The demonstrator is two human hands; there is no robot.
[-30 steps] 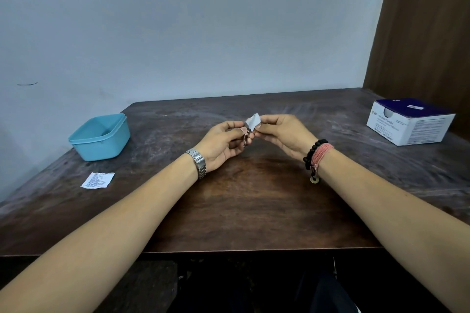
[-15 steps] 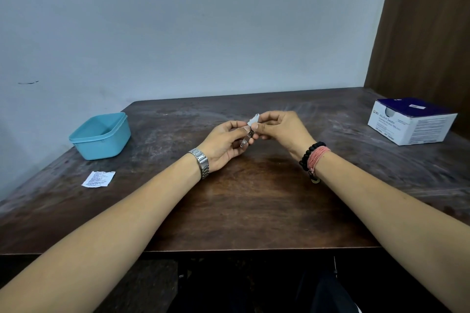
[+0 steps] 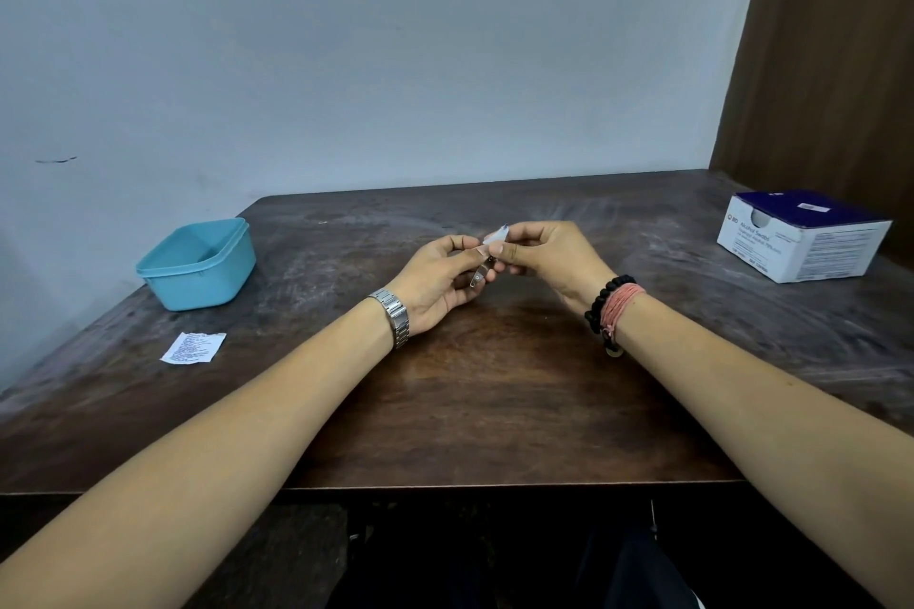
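Both hands meet above the middle of the dark wooden table (image 3: 484, 410). My left hand (image 3: 435, 284), with a metal watch on its wrist, pinches a small shiny metal object (image 3: 479, 276) between thumb and fingers. My right hand (image 3: 549, 257), with bead and thread bracelets on its wrist, pinches a small white wipe (image 3: 496, 235) and holds it against the top of the metal object. Most of the wipe is hidden by the fingers.
An open light-blue plastic tub (image 3: 198, 265) stands at the left of the table. A torn white sachet (image 3: 193, 348) lies in front of it. A white and dark-blue box of alcohol swabs (image 3: 803, 242) sits at the far right, near a brown wooden panel.
The white wipe has folded smaller between the right fingers and shifted slightly along the metal object. Both hands stay in about the same place.
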